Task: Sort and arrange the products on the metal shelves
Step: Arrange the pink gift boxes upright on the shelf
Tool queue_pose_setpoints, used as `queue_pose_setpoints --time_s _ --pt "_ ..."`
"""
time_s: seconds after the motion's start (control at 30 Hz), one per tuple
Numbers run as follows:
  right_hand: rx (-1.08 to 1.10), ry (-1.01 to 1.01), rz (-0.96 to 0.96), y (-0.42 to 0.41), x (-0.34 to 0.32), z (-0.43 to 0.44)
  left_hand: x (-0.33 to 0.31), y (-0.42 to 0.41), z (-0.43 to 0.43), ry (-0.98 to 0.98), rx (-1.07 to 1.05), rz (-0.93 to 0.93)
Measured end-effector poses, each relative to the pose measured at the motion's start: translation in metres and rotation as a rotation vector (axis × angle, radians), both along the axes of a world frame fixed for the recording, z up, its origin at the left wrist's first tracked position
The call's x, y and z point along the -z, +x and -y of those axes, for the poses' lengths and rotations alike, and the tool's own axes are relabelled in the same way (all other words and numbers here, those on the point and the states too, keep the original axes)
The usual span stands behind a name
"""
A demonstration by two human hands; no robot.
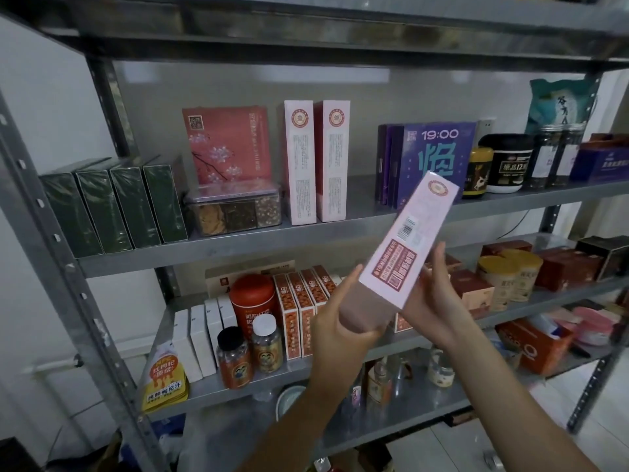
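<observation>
pink box tilted, base gripped between left hand and right hand

The middle shelf is bare between the upright pink boxes and the purple boxes. Green boxes fill its left end.

You face a grey metal shelf unit. On its middle shelf, two tall pale pink cardboard boxes stand upright. Left of them sit a clear plastic tub of dried goods and four dark green boxes. Right of them stand a purple box and a black plastic jar.
</observation>
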State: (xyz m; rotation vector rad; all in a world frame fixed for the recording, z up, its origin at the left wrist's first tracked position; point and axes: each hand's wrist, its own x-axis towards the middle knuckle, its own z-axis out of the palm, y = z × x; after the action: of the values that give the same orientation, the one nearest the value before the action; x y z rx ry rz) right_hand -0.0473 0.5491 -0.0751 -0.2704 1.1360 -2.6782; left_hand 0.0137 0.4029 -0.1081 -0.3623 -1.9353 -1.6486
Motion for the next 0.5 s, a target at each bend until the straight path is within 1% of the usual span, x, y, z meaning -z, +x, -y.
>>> queue_pose_setpoints --time_s 0.1,0.2,0.27,0.33,0.4,0.5 --pt "-0.023 -0.058 -0.009 -0.005 0.007 0.004 0.003 -0.003 -0.001 0.155 0.057 0.097" --pt "-0.079 -0.141 0.002 -0.007 0.009 0.004 0.002 -0.005 0.002 0.339 0.239 0.241" --pt "-0.065 -0.152 0.014 -0.008 0.010 0.008 -0.002 -0.004 0.002 0.409 0.308 0.297" --pt "0.028 -0.133 0.016 -0.010 0.010 0.010 -0.005 -0.004 0.001 0.427 0.334 0.324" --pt "0.140 -0.107 0.021 -0.009 0.005 0.010 -0.009 -0.005 0.003 0.479 0.313 0.315" --pt "0.319 0.046 0.006 -0.002 -0.007 0.005 -0.018 -0.010 0.013 0.627 0.252 0.270"
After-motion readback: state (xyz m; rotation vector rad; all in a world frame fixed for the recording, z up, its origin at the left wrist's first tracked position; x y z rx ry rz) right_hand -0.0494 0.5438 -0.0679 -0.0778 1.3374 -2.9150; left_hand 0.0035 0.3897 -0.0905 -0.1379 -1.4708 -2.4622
